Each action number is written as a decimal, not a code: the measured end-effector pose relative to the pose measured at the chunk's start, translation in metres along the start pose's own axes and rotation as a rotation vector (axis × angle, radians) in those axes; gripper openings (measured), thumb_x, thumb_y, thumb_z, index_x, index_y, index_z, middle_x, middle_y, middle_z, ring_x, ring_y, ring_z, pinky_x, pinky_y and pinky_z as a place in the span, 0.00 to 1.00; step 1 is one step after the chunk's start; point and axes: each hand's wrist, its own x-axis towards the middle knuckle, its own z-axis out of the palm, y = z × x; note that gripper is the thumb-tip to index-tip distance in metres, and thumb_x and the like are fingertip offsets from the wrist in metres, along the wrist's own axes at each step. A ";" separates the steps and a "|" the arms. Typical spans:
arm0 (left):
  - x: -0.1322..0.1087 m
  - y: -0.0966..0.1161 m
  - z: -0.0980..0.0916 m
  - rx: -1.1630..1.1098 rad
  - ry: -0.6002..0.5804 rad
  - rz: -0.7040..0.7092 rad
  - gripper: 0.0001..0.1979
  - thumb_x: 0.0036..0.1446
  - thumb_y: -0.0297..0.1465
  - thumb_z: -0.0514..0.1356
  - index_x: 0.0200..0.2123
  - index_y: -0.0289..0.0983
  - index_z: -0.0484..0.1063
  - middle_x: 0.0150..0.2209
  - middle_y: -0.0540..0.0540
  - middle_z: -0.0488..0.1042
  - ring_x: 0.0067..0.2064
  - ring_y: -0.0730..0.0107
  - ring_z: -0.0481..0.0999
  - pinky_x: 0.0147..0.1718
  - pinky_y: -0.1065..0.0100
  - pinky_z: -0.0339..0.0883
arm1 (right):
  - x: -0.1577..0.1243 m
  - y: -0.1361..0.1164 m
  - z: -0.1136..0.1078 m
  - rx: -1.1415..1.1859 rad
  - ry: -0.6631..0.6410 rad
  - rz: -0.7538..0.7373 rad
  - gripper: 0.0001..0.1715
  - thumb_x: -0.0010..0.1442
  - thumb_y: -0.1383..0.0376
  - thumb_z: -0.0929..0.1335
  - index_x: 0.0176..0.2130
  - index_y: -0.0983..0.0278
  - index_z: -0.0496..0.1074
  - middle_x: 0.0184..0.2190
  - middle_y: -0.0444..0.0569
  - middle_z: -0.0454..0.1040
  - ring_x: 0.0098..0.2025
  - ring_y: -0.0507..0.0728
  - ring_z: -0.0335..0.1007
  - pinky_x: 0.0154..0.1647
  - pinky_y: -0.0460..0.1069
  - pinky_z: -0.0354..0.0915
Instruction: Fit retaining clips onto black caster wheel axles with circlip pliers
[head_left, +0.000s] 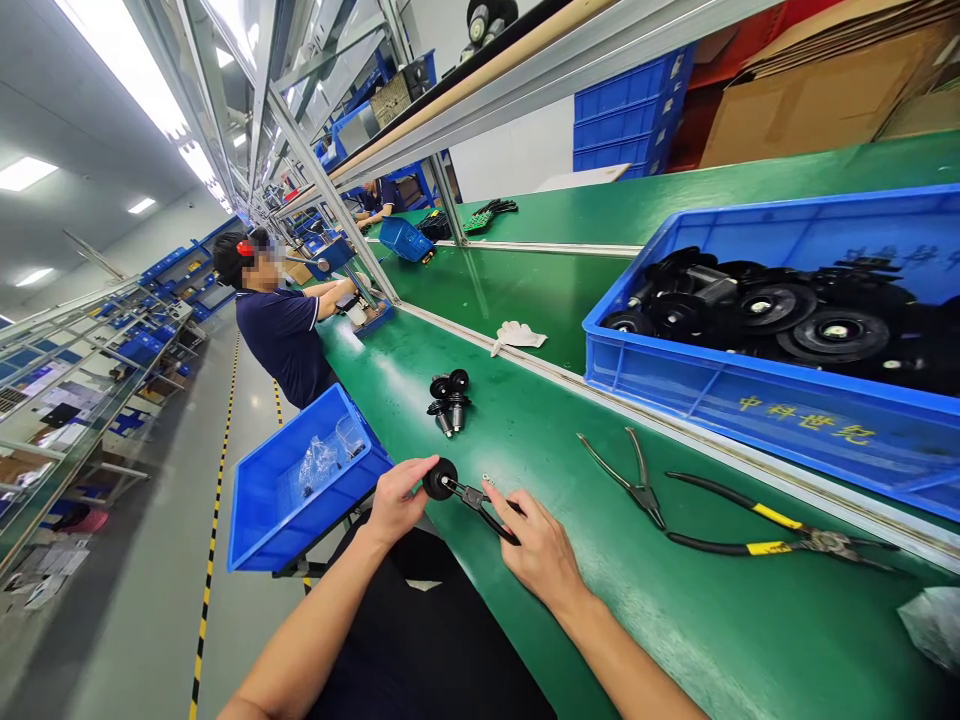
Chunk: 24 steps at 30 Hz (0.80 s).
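My left hand [396, 500] is closed round a small black wheel [439, 478] at the near edge of the green bench [570, 560]. My right hand [536, 545] grips black-handled pliers [480, 503] whose tips reach into the wheel's hub. A few finished black wheels on shafts [448, 398] stand a little beyond, on the green surface.
A big blue crate of black wheels [780, 330] sits at right. Two more pliers [757, 530] lie in front of it. A blue bin with plastic bags [300, 485] hangs off the bench edge at left. A white glove [517, 336] lies farther off. Another person [281, 325] works up the line.
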 end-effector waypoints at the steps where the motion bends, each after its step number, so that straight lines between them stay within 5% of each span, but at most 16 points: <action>1: 0.000 -0.001 0.000 0.001 0.010 0.025 0.28 0.59 0.18 0.59 0.60 0.44 0.76 0.50 0.44 0.85 0.49 0.61 0.86 0.49 0.60 0.82 | 0.000 0.000 0.000 0.001 -0.023 0.013 0.49 0.53 0.81 0.61 0.68 0.53 0.67 0.36 0.45 0.69 0.33 0.53 0.68 0.31 0.46 0.64; 6: -0.005 -0.010 0.005 -0.014 0.022 0.010 0.26 0.59 0.18 0.61 0.59 0.43 0.77 0.50 0.44 0.85 0.49 0.61 0.86 0.50 0.59 0.82 | 0.000 0.000 0.000 -0.009 -0.127 0.075 0.51 0.52 0.82 0.61 0.70 0.52 0.65 0.38 0.46 0.70 0.36 0.53 0.69 0.34 0.46 0.65; 16: -0.042 -0.023 0.059 -0.526 0.126 -0.603 0.26 0.49 0.32 0.75 0.53 0.35 0.80 0.48 0.38 0.85 0.48 0.53 0.87 0.52 0.55 0.82 | 0.004 -0.001 -0.005 -0.208 -0.355 0.155 0.54 0.53 0.83 0.62 0.71 0.47 0.61 0.44 0.46 0.73 0.46 0.56 0.73 0.35 0.46 0.66; 24: -0.051 -0.020 0.062 -0.566 0.158 -0.683 0.33 0.47 0.33 0.77 0.57 0.34 0.76 0.50 0.35 0.84 0.51 0.51 0.85 0.53 0.54 0.81 | 0.004 -0.006 -0.009 -0.244 -0.391 0.153 0.53 0.55 0.84 0.61 0.71 0.47 0.60 0.45 0.46 0.73 0.47 0.56 0.72 0.33 0.47 0.63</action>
